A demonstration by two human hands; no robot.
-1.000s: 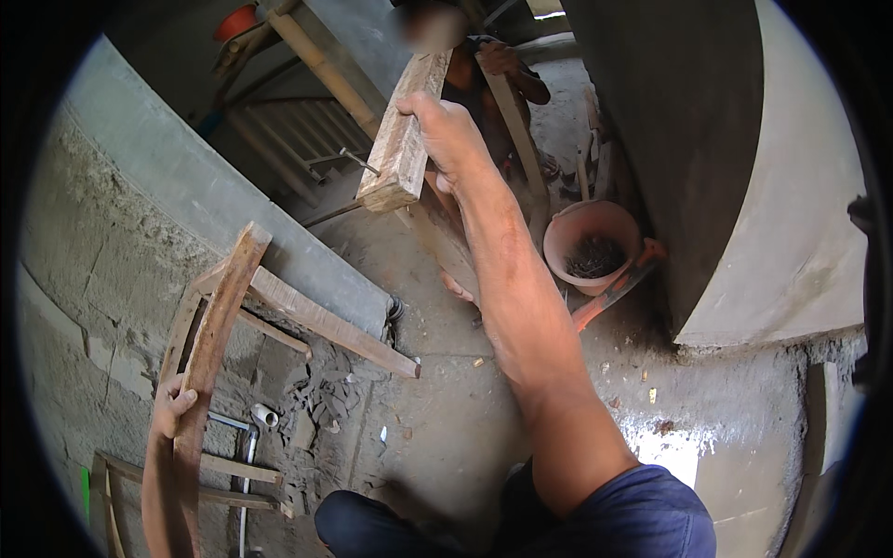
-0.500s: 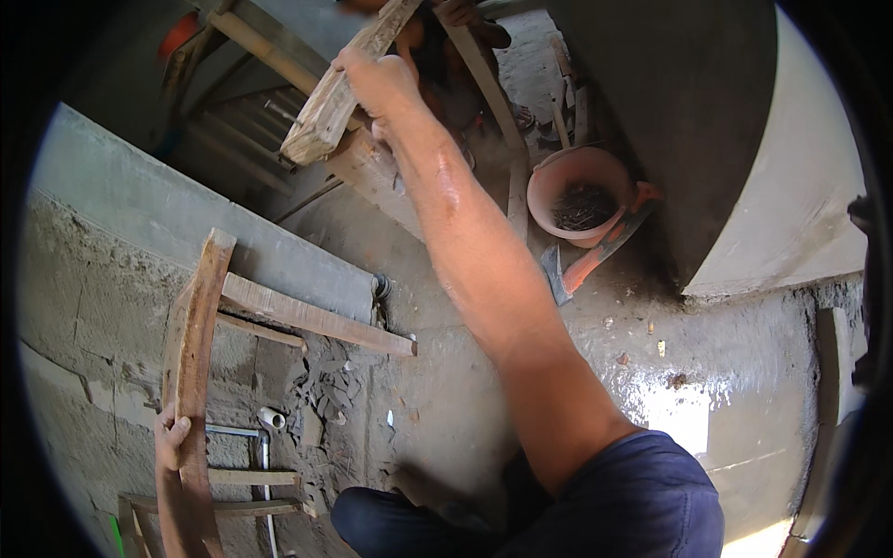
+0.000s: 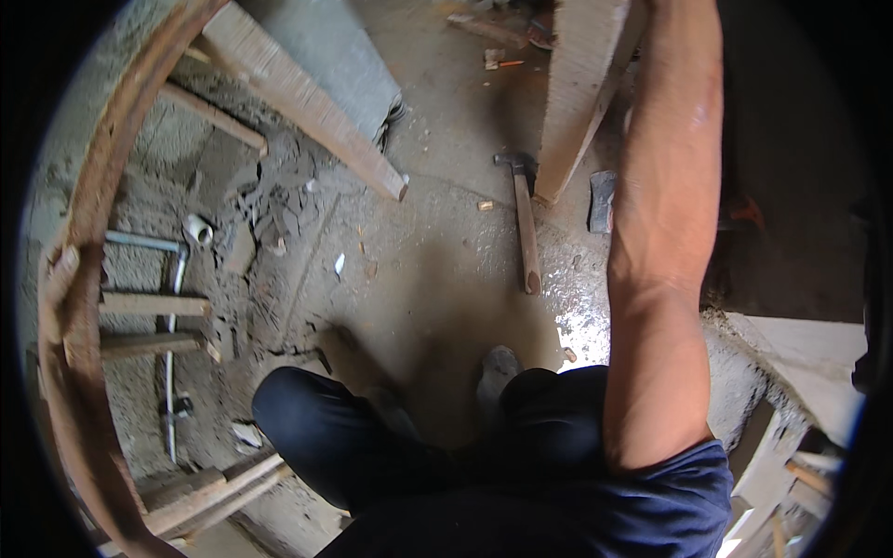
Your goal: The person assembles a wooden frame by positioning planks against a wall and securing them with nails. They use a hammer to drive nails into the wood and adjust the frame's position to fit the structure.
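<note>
At the left edge, my left hand (image 3: 63,272) is closed around a long, narrow wooden board (image 3: 104,177), which belongs to a timber frame with crosspieces. My right forearm (image 3: 665,195) reaches up past the top edge, so the hand itself is cut off. Beside that forearm a pale wooden plank (image 3: 579,93) slants down from the top, its lower end near the floor. Next to the plank's tip lies a hammer (image 3: 527,228) with a wooden handle. A grey hatchet blade (image 3: 602,200) shows just left of my forearm.
A wooden crosspiece (image 3: 307,102) juts toward the middle from the frame. Broken rubble (image 3: 279,205), a short white pipe end (image 3: 198,229) and a thin white pipe (image 3: 172,372) lie at left. The concrete floor (image 3: 437,251) has wet patches. A dark panel (image 3: 791,167) stands at right.
My view has swung downward and right. My right hand, earlier seen gripping a wood beam, has gone past the top edge. The hammer has come into sight; the bucket no longer shows.
</note>
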